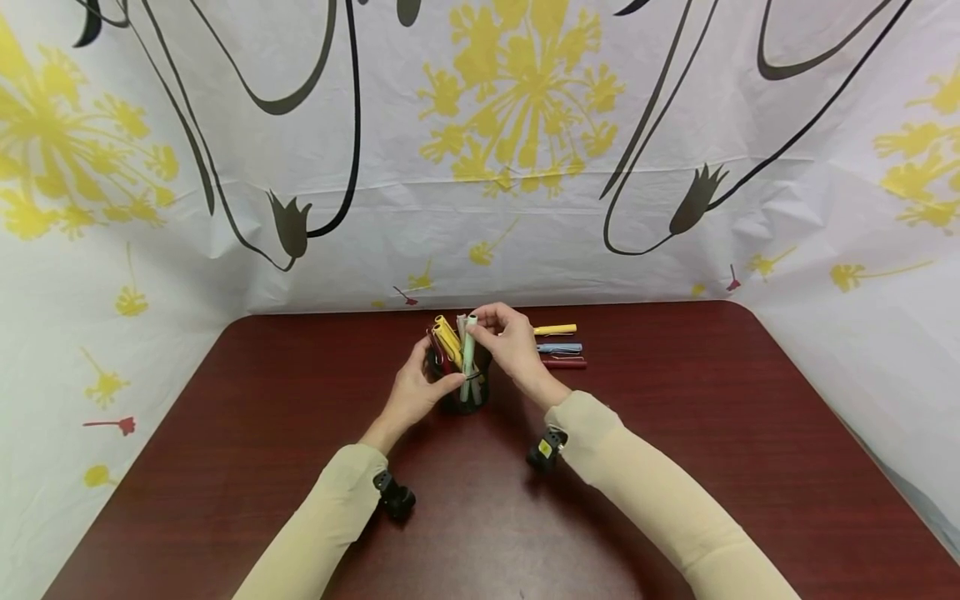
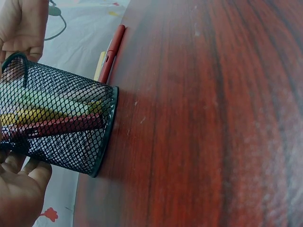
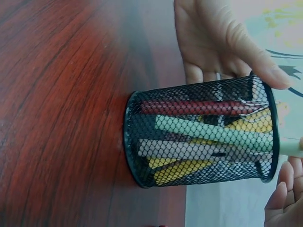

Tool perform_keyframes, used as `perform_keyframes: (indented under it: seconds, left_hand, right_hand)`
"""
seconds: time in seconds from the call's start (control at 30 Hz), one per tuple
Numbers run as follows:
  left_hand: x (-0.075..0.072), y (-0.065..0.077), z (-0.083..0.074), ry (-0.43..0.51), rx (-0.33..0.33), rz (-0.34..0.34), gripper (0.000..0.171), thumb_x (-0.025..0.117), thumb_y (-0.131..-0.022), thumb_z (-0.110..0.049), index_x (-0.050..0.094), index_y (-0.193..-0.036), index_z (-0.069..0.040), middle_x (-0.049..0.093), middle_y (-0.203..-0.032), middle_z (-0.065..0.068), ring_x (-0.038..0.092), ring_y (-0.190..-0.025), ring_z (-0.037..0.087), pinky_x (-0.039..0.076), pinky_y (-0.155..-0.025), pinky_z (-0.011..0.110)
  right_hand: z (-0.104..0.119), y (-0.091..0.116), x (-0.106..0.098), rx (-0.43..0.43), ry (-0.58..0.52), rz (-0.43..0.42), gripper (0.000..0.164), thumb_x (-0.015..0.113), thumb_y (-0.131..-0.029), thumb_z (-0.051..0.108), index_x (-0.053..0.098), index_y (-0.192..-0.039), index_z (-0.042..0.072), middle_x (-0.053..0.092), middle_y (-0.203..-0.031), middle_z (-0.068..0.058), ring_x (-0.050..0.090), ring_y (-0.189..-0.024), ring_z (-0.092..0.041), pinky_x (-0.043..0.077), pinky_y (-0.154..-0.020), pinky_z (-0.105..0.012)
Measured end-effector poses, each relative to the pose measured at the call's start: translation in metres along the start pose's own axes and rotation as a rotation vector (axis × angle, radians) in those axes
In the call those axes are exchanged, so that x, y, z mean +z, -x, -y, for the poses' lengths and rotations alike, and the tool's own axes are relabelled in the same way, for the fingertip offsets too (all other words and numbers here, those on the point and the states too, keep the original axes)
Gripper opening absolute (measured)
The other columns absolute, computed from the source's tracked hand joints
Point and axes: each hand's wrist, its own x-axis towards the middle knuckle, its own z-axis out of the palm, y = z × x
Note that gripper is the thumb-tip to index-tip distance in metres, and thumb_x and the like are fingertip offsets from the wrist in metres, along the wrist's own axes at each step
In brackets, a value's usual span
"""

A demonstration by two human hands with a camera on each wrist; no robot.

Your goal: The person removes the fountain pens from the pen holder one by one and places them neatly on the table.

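A black wire-mesh pen cup (image 2: 66,78) stands upright on the table. My left hand (image 1: 412,390) grips its side, with the thumb at the rim in the right wrist view. Between the thumb and fingers of my right hand (image 1: 513,343) is the top end of a light green pen (image 1: 468,346). Its lower part is inside the cup, showing through the mesh in the right wrist view. Sharing the cup are yellow pens (image 1: 447,340), a dark red pen (image 3: 189,108) and a greyish pen (image 3: 175,150).
Right of the cup, a yellow pen (image 1: 555,330), a blue pen (image 1: 560,347) and a red pen (image 1: 566,364) lie side by side, their left ends behind my right hand. A patterned white cloth (image 1: 480,267) hangs behind the dark red-brown table (image 1: 675,433).
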Motion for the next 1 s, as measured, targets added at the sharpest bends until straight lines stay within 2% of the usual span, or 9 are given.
perform_keyframes:
  seconds: [0.17, 0.4, 0.57, 0.83, 1.0]
  left_hand:
    - [0.0, 0.0, 0.001, -0.015, -0.002, -0.011, 0.085, 0.076, -0.08, -0.023, 0.026, -0.147, -0.009, 0.042, -0.143, 0.017, 0.045, -0.129, 0.029, 0.04, -0.102, 0.045]
    - [0.0, 0.001, 0.002, -0.028, 0.003, -0.018, 0.087, 0.076, -0.08, -0.026, 0.025, -0.148, -0.008, 0.041, -0.144, 0.017, 0.042, -0.131, 0.028, 0.038, -0.104, 0.045]
    - [0.0, 0.002, 0.001, -0.057, 0.0, -0.029, 0.085, 0.076, -0.08, -0.025, 0.026, -0.147, -0.007, 0.039, -0.145, 0.017, 0.039, -0.133, 0.029, 0.037, -0.105, 0.047]
    - [0.0, 0.001, 0.001, -0.051, 0.0, -0.037, 0.083, 0.077, -0.079, -0.022, 0.029, -0.146, -0.008, 0.042, -0.144, 0.017, 0.042, -0.131, 0.029, 0.038, -0.104, 0.046]
    - [0.001, 0.001, 0.001, -0.042, 0.003, -0.032, 0.083, 0.076, -0.079, -0.022, 0.029, -0.146, -0.008, 0.043, -0.143, 0.017, 0.043, -0.13, 0.029, 0.038, -0.104, 0.045]
  right_hand:
    - [0.004, 0.0, -0.004, 0.001, -0.093, -0.062, 0.019, 0.067, -0.087, 0.008, 0.065, -0.103, 0.0, 0.065, -0.091, -0.014, 0.058, -0.078, -0.014, 0.046, -0.067, -0.02]
    - [0.013, 0.002, -0.012, -0.001, -0.249, -0.161, 0.019, 0.065, -0.087, 0.005, 0.063, -0.105, -0.002, 0.062, -0.085, -0.001, 0.056, -0.071, -0.006, 0.046, -0.06, -0.019]
    - [0.016, 0.002, -0.02, -0.023, -0.379, -0.234, 0.019, 0.064, -0.087, 0.0, 0.06, -0.105, -0.005, 0.059, -0.081, 0.004, 0.057, -0.07, -0.009, 0.05, -0.063, -0.02]
    - [0.02, 0.007, -0.035, -0.041, -0.55, -0.313, 0.013, 0.061, -0.088, -0.002, 0.059, -0.1, 0.005, 0.059, -0.082, 0.001, 0.061, -0.071, -0.009, 0.054, -0.066, -0.023]
    - [0.02, 0.008, -0.043, -0.012, -0.646, -0.367, 0.014, 0.059, -0.089, -0.003, 0.059, -0.096, 0.009, 0.058, -0.079, 0.001, 0.061, -0.07, -0.01, 0.055, -0.068, -0.024]
